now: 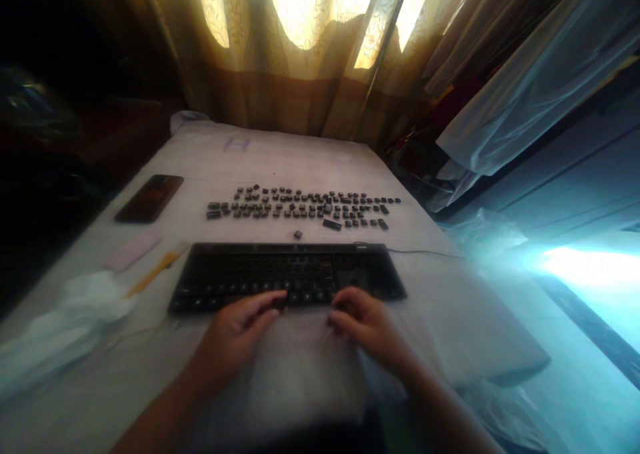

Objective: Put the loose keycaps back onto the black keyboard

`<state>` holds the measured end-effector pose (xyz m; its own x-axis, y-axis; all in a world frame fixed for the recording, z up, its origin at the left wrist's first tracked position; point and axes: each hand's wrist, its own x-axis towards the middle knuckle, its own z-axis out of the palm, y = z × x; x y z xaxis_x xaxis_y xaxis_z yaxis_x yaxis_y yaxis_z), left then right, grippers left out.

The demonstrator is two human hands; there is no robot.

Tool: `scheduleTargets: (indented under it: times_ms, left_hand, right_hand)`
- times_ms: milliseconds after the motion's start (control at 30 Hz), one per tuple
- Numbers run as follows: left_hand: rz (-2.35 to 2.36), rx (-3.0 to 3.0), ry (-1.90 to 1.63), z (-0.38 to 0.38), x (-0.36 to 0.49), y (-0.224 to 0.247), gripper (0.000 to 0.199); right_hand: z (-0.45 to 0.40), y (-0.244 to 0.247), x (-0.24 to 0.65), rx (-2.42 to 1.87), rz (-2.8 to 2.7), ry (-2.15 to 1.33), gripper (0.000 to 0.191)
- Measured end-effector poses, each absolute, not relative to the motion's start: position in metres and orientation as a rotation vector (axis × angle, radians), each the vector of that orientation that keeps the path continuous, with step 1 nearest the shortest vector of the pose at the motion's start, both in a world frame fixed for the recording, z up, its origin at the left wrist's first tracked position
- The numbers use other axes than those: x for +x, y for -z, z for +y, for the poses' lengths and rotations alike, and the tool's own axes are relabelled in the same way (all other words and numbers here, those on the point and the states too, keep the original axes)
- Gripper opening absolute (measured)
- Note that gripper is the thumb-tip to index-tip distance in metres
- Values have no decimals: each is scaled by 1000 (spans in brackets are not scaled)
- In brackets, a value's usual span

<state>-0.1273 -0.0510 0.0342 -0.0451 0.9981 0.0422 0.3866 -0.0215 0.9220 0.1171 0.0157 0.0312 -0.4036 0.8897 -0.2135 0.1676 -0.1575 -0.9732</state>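
Note:
A black keyboard (260, 249) lies across the cloth. Keycaps are fitted along its nearest rows, while much of the upper area looks bare. At its front edge my left hand (245, 324) is closed, with a small dark keycap (280, 302) pinched between thumb and forefinger. My right hand (367, 324) is closed too, its fingertips together just in front of the keyboard's right part; what they hold, if anything, is hidden. Behind the keyboard, loose black keycaps (303, 207) lie in rough rows. A single keycap (298, 235) sits apart, closer to the keyboard.
To the left are a dark phone (150, 199), a pink block (133, 249), a brush with a yellow handle (157, 273) and crumpled white material (70, 317). A cable (425, 252) runs right from the keyboard. Curtains (310, 87) hang behind the cloth-covered surface (310, 157).

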Motion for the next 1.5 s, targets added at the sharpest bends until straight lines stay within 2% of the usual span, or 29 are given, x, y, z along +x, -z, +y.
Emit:
scheduleTargets:
  times_ms: [200,400,500,667,833,1100,1233,1367,1500]
  left_hand:
    - [1399,1327,-965,-46,-123,-34,34]
    - [1361,1257,-953,-41,-122,-29,29]
    - [1391,1195,-871,-40,-120,-33,33]
    - [1393,1145,-776,-37,-115,-38,42]
    - [1296,1244,-786,-32,-114,-40,35]
    - [1186,1168,-771,-24,-113,-42,31]
    - [1184,1111,-792,-21,-111,-35,34]
    - [1226,1086,-808,-23,-110,-31,48]
    - [1226,1149,-790,-29,-110,-30,47]
  right_hand:
    - [12,-23,151,-1433,-1671,-1350,27]
    - [18,-22,179,-1767,-2160,-945,48]
    - [14,-34,176,-1753,-2309,-803,46]
    - [1,-62,135,-1250,-2292,-802,16]
    - [0,-60,100,-825,-2323,-684,23]
    - [11,-42,97,-752,-2245,-739,26]
    - [17,-45,95,-760,-2213,-809,18]
    - [19,-50,93,-787,-2209,-909,7]
    - [21,-50,94,-812,-2216,-940,7]
